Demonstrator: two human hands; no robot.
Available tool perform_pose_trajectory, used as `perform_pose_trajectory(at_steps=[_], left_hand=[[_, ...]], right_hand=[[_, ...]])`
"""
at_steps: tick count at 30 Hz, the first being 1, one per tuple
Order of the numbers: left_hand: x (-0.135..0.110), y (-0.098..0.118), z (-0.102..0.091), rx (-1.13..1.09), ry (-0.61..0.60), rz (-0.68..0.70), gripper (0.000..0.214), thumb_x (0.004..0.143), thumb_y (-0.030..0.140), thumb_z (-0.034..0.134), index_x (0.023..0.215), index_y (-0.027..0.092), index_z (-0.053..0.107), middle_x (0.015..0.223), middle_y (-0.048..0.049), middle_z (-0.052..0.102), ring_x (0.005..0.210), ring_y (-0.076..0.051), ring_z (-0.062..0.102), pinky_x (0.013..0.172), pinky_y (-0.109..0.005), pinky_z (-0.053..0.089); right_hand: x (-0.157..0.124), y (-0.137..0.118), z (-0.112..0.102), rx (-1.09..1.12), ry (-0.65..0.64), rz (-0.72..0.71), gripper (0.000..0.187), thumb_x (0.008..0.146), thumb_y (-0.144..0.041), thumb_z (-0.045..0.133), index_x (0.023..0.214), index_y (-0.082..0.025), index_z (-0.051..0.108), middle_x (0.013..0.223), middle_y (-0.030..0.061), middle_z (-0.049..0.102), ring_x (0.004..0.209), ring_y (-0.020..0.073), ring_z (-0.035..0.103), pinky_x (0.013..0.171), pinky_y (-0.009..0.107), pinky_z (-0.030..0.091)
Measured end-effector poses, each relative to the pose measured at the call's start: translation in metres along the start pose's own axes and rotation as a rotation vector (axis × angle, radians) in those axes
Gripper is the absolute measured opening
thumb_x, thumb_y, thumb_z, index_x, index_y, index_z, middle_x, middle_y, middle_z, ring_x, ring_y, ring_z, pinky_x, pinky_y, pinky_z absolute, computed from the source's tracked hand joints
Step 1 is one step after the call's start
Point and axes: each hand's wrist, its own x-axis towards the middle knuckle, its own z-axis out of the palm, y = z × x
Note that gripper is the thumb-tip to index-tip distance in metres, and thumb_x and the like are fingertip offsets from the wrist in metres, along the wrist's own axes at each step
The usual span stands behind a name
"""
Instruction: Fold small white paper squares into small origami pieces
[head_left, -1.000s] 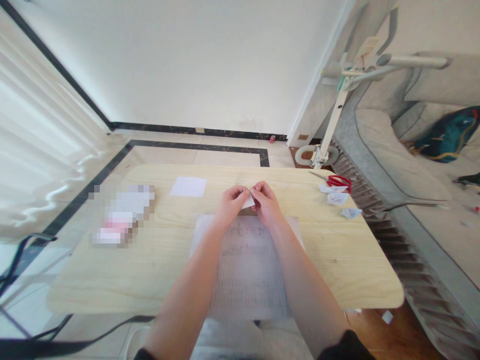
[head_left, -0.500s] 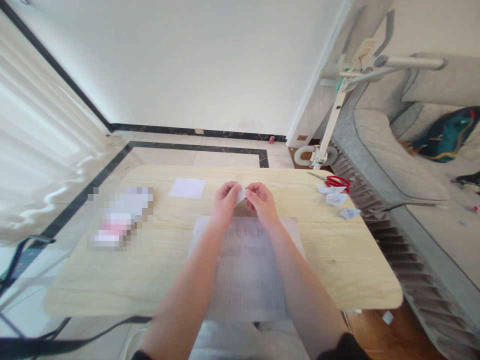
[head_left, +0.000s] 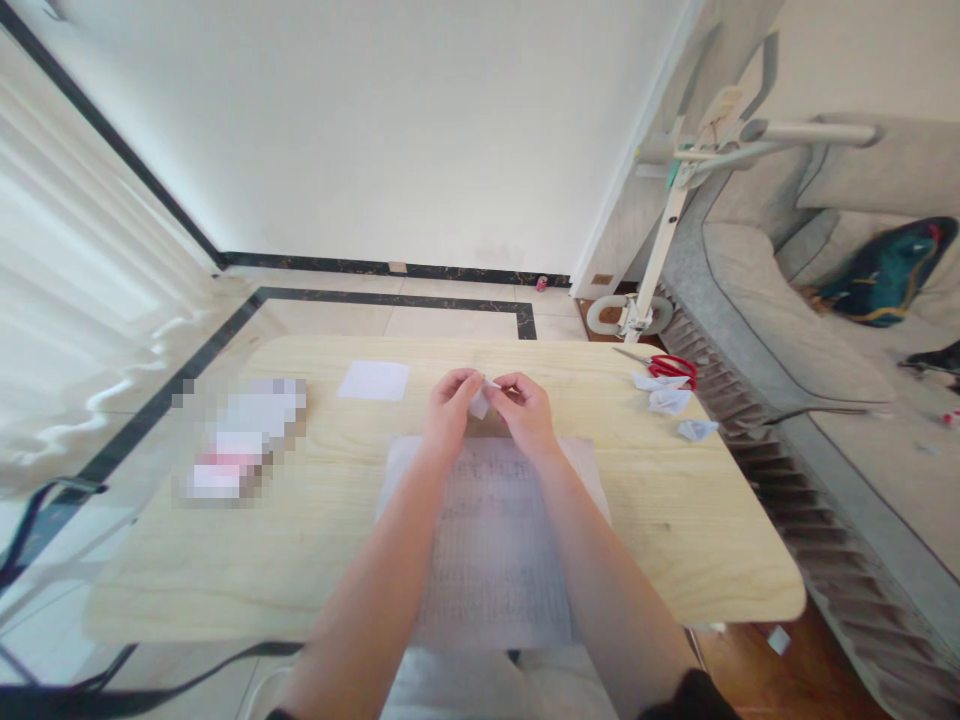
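My left hand [head_left: 448,410] and my right hand [head_left: 523,412] meet above the far middle of a light wooden table [head_left: 315,520]. Both pinch a small folded piece of white paper [head_left: 480,400] between fingertips, held just above the tabletop. Under my forearms lies a translucent gridded mat [head_left: 495,540]. A square white paper sheet [head_left: 373,380] lies flat to the left of my hands.
Red-handled scissors [head_left: 670,366] and several crumpled white paper scraps [head_left: 671,400] lie at the table's far right corner. A blurred-out object [head_left: 240,435] sits on the left. A grey sofa [head_left: 810,340] and a white lamp stand [head_left: 660,250] stand to the right.
My hands have shifted slightly while working the small paper; the piece between my fingertips looks narrower and turned compared with a second ago.
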Motion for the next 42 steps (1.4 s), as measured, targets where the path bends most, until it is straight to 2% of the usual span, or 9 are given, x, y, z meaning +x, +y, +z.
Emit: perform_pose_trajectory(at_steps=[7, 11, 16, 27, 42], left_hand=[[-0.0008, -0.0008, 0.0027, -0.110, 0.015, -0.083, 0.014, 0.072, 0.029, 0.063, 0.067, 0.018, 0.055, 0.061, 0.0047, 0.052, 0.056, -0.010, 0.047, 0.055, -0.022, 0.038], [-0.0014, -0.0018, 0.0030, -0.086, 0.024, -0.051, 0.013, 0.075, 0.027, 0.060, 0.067, 0.019, 0.053, 0.060, 0.0054, 0.049, 0.055, -0.009, 0.045, 0.052, -0.021, 0.036], [-0.0005, -0.0058, 0.0017, 0.025, 0.052, -0.014, 0.009, 0.076, 0.027, 0.059, 0.070, 0.019, 0.057, 0.062, 0.0042, 0.051, 0.057, -0.010, 0.047, 0.053, -0.022, 0.037], [-0.0033, -0.0048, 0.0030, 0.040, -0.089, 0.031, 0.017, 0.077, 0.033, 0.065, 0.073, 0.016, 0.067, 0.070, -0.0003, 0.062, 0.066, -0.012, 0.052, 0.061, -0.023, 0.040], [-0.0033, -0.0023, 0.0016, 0.075, -0.122, 0.060, 0.022, 0.078, 0.037, 0.064, 0.072, 0.015, 0.068, 0.067, -0.0003, 0.060, 0.063, -0.012, 0.049, 0.059, -0.024, 0.038]], right_hand=[[0.0006, 0.0003, 0.0001, 0.047, 0.003, 0.026, 0.016, 0.070, -0.035, 0.073, 0.073, -0.022, 0.064, 0.065, -0.0025, 0.059, 0.048, 0.0102, 0.047, 0.044, 0.024, 0.035], [-0.0002, -0.0014, 0.0005, 0.065, -0.011, 0.051, 0.018, 0.069, -0.036, 0.074, 0.071, -0.022, 0.063, 0.062, -0.0030, 0.058, 0.047, 0.0097, 0.046, 0.043, 0.023, 0.035], [-0.0007, -0.0042, -0.0003, 0.100, -0.004, 0.068, 0.019, 0.069, -0.036, 0.074, 0.069, -0.021, 0.062, 0.056, -0.0046, 0.054, 0.045, 0.0086, 0.044, 0.042, 0.022, 0.033], [0.0033, -0.0013, -0.0059, 0.221, 0.059, 0.079, 0.021, 0.070, -0.034, 0.074, 0.068, -0.020, 0.060, 0.045, -0.0074, 0.050, 0.038, 0.0071, 0.040, 0.038, 0.021, 0.026], [0.0043, -0.0003, -0.0065, 0.241, 0.060, 0.094, 0.024, 0.066, -0.038, 0.076, 0.070, -0.020, 0.060, 0.044, -0.0080, 0.048, 0.038, 0.0070, 0.038, 0.039, 0.021, 0.027]])
